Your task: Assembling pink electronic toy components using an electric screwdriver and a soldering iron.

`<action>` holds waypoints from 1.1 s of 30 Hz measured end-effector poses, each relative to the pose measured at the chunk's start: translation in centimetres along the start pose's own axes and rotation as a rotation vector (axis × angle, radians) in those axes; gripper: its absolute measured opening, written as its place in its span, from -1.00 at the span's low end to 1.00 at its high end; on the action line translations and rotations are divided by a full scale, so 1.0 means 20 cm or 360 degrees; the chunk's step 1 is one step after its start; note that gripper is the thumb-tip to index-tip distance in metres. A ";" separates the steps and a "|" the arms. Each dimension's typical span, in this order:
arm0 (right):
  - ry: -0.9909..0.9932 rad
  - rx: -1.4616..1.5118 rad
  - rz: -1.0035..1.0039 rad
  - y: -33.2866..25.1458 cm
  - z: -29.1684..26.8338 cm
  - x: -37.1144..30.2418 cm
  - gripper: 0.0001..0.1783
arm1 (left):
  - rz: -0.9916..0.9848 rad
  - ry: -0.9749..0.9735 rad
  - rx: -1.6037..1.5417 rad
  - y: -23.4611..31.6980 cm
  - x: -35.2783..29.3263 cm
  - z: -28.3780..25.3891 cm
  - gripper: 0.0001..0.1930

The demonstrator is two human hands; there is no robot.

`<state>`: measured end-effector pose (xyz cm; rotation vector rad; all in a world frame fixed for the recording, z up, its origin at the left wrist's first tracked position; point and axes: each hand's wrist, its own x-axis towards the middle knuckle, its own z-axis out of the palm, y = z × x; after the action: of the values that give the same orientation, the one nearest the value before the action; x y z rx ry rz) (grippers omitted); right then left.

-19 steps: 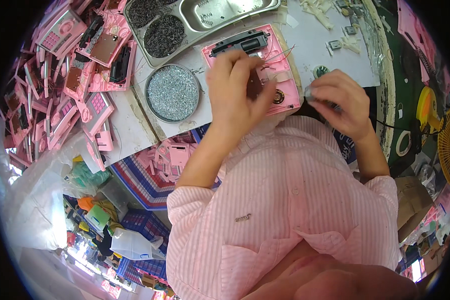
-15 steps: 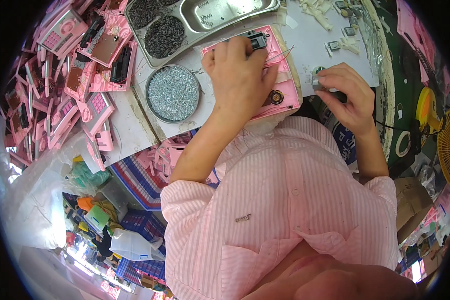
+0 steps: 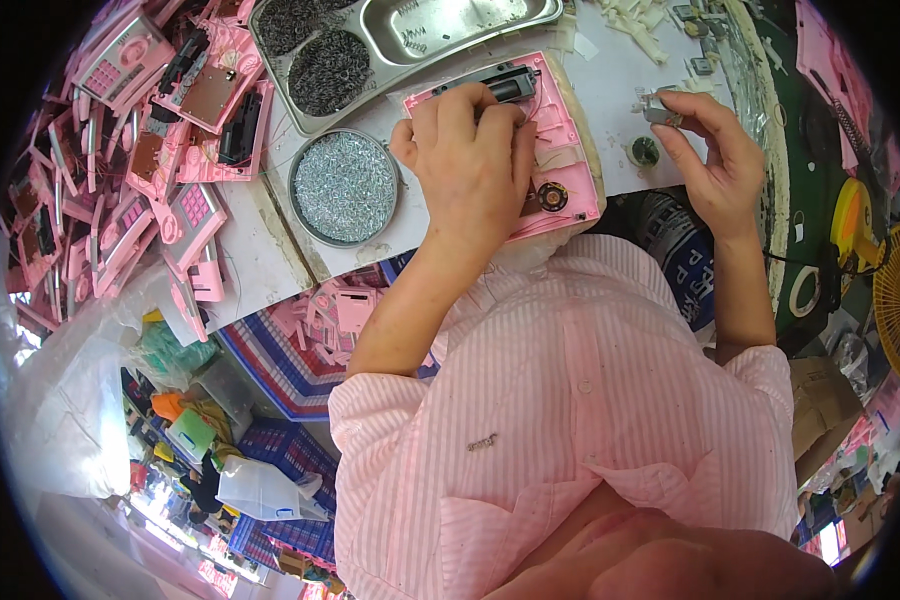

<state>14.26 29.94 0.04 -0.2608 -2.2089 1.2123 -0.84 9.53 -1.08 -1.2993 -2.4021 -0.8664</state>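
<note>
A pink plastic casing (image 3: 573, 128) lies open on the table in front of me. It holds a black roller-like assembly (image 3: 510, 86) at its far edge and a round dark speaker-like disc (image 3: 552, 196) near its right side. My left hand (image 3: 467, 150) rests over the casing with fingers bent onto it; the fingertips are partly hidden. To the right, my right hand (image 3: 715, 150) pinches a small silver box-shaped part (image 3: 660, 110) between thumb and fingers, above the table. Just below that part stands a small round dish with something green inside (image 3: 644, 152).
A metal tray (image 3: 370, 102) with dark springs stands beyond, beside a round dish of small silver screws (image 3: 398, 190). Pink casings (image 3: 200, 215) are heaped at left. Loose silver parts (image 3: 702, 66) and pale pieces lie at far right. A yellow fan (image 3: 895, 300) stands right of the table.
My right hand has moved up and away from the small green dish, carrying the silver part and uncovering the dish. My left hand has drawn back slightly from the black assembly.
</note>
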 end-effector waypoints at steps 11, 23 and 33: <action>0.0023 -0.0017 0.0163 0.01 0.00 -0.02 -0.66 | 0.0298 -0.0386 0.0396 0.02 0.13 0.00 -0.88; -0.0432 -0.0297 -0.0221 0.03 0.17 0.13 -0.66 | 0.0345 -0.0472 -0.0536 -0.10 -0.16 -0.15 -0.77; -0.0583 -0.0499 -0.0291 0.02 0.27 0.17 -0.71 | 0.0149 -0.0266 -0.0809 -0.13 -0.17 -0.15 -0.84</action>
<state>8.32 27.79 -1.19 0.0471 -2.6734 0.8637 -1.24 4.29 -1.46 -1.7042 -2.2987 -1.4576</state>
